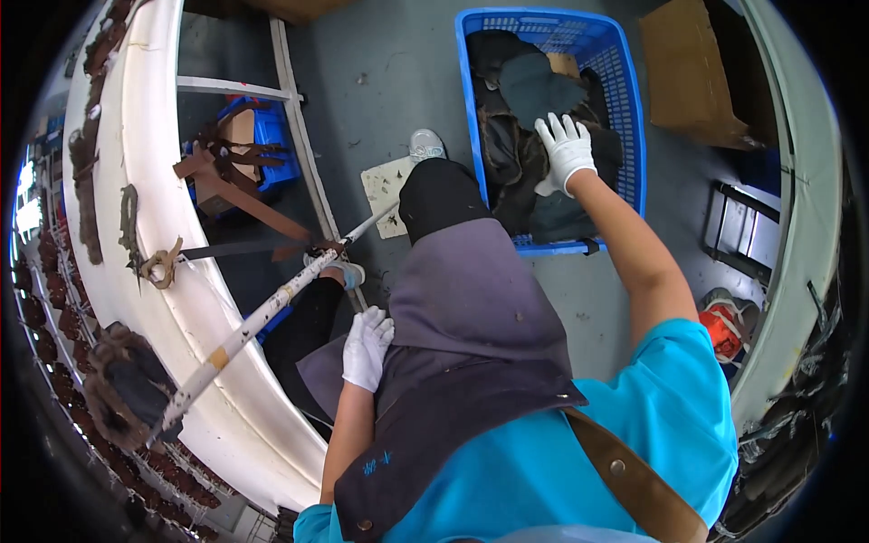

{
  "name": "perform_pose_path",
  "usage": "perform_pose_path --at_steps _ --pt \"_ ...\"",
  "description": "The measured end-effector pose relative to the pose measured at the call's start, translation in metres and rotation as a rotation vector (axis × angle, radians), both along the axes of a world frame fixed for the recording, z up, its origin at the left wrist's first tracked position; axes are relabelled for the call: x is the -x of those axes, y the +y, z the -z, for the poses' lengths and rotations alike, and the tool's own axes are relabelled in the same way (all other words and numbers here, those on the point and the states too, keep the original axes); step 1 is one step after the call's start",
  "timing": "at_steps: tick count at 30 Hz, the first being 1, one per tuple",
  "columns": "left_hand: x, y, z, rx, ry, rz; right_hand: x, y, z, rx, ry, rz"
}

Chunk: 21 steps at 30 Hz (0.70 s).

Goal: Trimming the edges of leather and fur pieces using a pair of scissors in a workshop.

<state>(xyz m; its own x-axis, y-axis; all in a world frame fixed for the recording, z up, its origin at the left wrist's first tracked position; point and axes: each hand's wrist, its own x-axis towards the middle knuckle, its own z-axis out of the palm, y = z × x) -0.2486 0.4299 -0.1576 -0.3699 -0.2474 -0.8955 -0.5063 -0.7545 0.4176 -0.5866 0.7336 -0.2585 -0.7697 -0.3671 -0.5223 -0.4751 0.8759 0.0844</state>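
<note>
Evidently the blue basket (625, 113) stands on the floor ahead and to the right so that its contents lie within reach of the seated person's outstretched arm. The right hand (566, 152), gloved in white, is spread palm-down over the dark pieces (543, 90) heaped inside; its fingers are fanned and close on nothing visible. Whether the palm presses on the heap cannot be told. The basket's high walls probably keep the loose, floppy pieces together.

The left hand (367, 348), also gloved, rests on the dark apron (480, 290) over the lap, its fingers loosely extended with nothing seen in them; it seems parked there while the other arm reaches. The apron presumably shields the blue shirt (661, 389).

On the left, a white pole (253, 324) slants across the edge of the white bench (145, 163); what supports it is unclear. Brown strips (253, 208) hang near it, perhaps to stay handy.
</note>
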Motion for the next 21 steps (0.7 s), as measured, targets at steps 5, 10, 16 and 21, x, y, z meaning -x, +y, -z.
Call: perform_pose_path --at_steps 5,10,16,21 --pt "0.004 0.001 0.016 0.123 -0.101 0.175 0.034 -0.02 0.049 -0.45 -0.061 -0.447" --pt "0.004 -0.007 0.024 0.05 -0.163 0.109 0.026 -0.015 0.118 -0.471 -0.069 -0.351" --pt "0.01 -0.012 0.034 0.064 -0.216 0.171 -0.014 0.04 0.138 -0.612 -0.255 -0.481" --pt "0.007 -0.013 0.045 0.045 -0.255 0.226 -0.049 0.075 0.141 -0.184 -0.182 -0.324"
